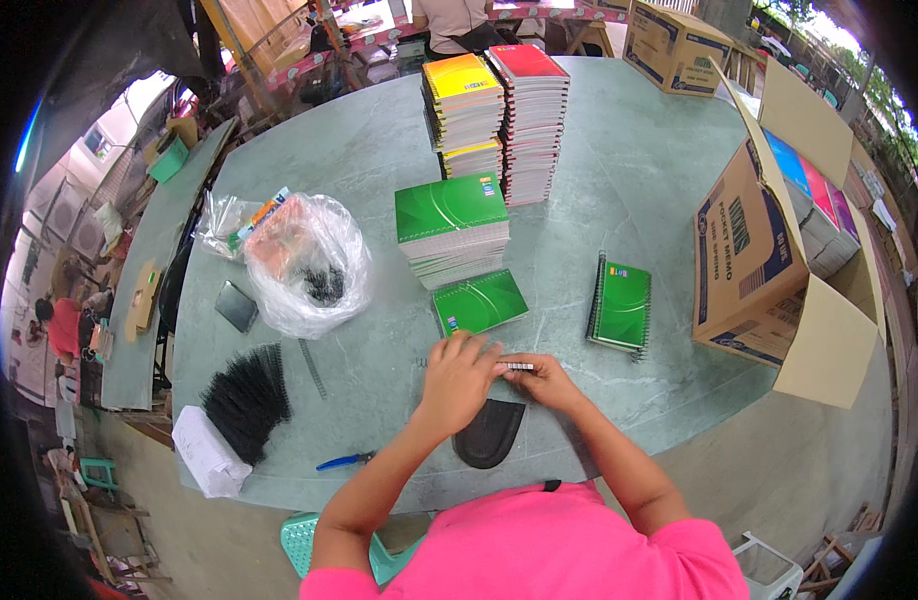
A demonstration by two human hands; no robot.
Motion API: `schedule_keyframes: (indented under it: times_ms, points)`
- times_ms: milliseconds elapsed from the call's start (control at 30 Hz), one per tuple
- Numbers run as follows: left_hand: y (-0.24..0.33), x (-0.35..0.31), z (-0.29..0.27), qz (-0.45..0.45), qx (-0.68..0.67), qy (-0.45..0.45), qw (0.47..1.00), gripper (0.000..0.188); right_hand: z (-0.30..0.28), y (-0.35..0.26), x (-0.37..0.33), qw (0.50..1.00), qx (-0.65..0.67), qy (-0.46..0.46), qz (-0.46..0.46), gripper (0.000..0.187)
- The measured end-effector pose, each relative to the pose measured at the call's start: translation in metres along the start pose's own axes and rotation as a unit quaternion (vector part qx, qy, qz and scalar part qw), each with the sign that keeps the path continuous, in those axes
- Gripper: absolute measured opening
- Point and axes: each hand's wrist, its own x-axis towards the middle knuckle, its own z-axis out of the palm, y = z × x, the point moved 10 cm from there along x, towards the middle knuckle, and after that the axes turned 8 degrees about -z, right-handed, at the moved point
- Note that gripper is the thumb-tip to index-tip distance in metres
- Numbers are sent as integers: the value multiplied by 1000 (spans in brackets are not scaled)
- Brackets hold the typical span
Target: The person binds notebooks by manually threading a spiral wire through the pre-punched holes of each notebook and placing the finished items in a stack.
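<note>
In front of me, my right hand (549, 382) grips a small notepad (520, 366), seen edge-on with a pale, dark-marked side. My left hand (459, 382) is closed at its left end, where a thin black spiral coil (422, 363) sticks out past the fingers; the fingers partly hide both. A loose green cover pad (482, 300) lies just beyond my hands, against a stack of green-topped pads (451, 210). Below my hands rests a dark, rounded flat pad (489, 433). To the right sit green notebooks (620, 303) with black spirals.
Tall stacks of yellow (464, 90) and red (529, 120) notebooks stand at the back. An open carton (744, 250) is at the right. On the left are a plastic bag (314, 270), a bundle of black coils (244, 390), blue-handled pliers (344, 461) and a dark box (237, 306).
</note>
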Motion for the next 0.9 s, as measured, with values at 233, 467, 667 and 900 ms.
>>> schedule_keyframes:
  times_ms: [233,467,667,900]
  points:
    - [-16,1,46,-58,-91,-153,982,19,-2,16,-7,995,-68,12,68,21]
    - [3,5,49,-34,-155,-157,975,24,-7,25,-11,995,-95,8,40,19]
    - [13,1,64,1,-213,-158,964,21,-7,27,-11,996,-76,24,29,15]
    - [14,5,61,-38,-145,-167,974,18,-8,23,-15,982,-184,22,36,11]
